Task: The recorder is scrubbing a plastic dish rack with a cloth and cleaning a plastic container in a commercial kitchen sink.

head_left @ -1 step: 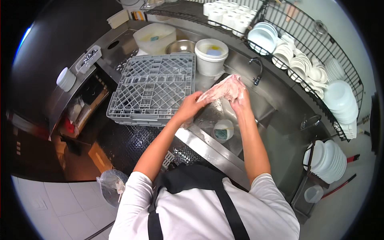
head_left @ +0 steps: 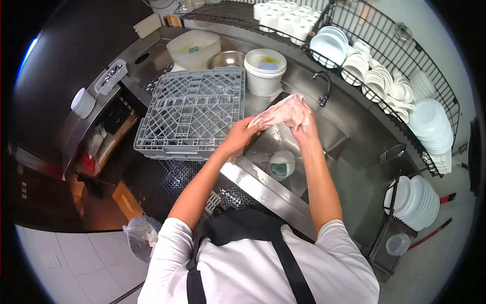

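Clamping the left grip (head_left: 242, 136) on one end of a pinkish-white cloth (head_left: 278, 114) and the right grip (head_left: 304, 129) on its bunched other end, holding it stretched at a slant above a metal sink (head_left: 330, 133). Hovering over a small whitish tub (head_left: 290, 158) with a green sponge (head_left: 278, 169) inside. Having a gray plastic rack (head_left: 190, 114) just beyond the left forearm, near the sink. Facing a white bucket (head_left: 264, 81) past the cloth, with a metal bowl (head_left: 227, 59) beside it and a larger tub (head_left: 201, 59) next along. Standing before a dark faucet (head_left: 322, 101), below a wire shelf carrying white cups (head_left: 285, 23) and white bowls (head_left: 374, 83). Flanking all this with upright white plates (head_left: 417, 205) on the right and a stack of bowls (head_left: 83, 103) beside a utensil tray (head_left: 114, 78) at far left.
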The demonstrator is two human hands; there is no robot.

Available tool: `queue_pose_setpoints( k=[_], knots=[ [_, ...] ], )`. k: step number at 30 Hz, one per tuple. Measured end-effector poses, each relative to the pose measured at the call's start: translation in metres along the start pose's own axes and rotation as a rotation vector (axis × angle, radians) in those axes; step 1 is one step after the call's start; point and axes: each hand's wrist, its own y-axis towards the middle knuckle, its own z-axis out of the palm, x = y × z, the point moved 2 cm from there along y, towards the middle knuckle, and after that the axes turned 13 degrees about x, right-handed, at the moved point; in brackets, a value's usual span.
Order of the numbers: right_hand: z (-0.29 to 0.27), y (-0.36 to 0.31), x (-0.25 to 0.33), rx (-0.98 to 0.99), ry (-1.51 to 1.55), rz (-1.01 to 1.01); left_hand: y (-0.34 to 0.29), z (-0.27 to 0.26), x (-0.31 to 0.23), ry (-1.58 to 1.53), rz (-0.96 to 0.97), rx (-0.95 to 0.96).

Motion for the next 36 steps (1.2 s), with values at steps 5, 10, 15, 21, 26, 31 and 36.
queue_pose_setpoints(
  k=[5,10,15,21,26,31,36],
  knots=[
    [-0.037,-0.016,0.034,0.013,0.125,0.061,0.012,0.025,-0.022,-0.49,-0.024,-0.01],
    [-0.085,-0.039,0.052,0.03,0.221,-0.049,0.025,0.034,-0.044,-0.55,-0.085,0.164],
    [-0.031,-0.063,0.02,0.168,0.401,0.005,0.052,0.07,-0.034,-0.592,-0.015,0.227],
    [-0.101,-0.069,-0.01,-0.012,0.176,0.08,0.05,0.09,-0.03,-0.479,-0.124,-0.06],
    [-0.08,-0.08,0.046,0.105,-0.162,0.062,0.043,0.087,-0.019,-0.688,-0.175,0.04],
    [-0.093,-0.08,0.04,0.102,-0.036,-0.157,0.05,0.096,-0.027,-0.194,-0.107,0.016],
    [-0.12,-0.098,-0.065,-0.112,0.379,0.271,0.066,0.122,-0.012,0.142,0.018,-0.089]
  ],
)
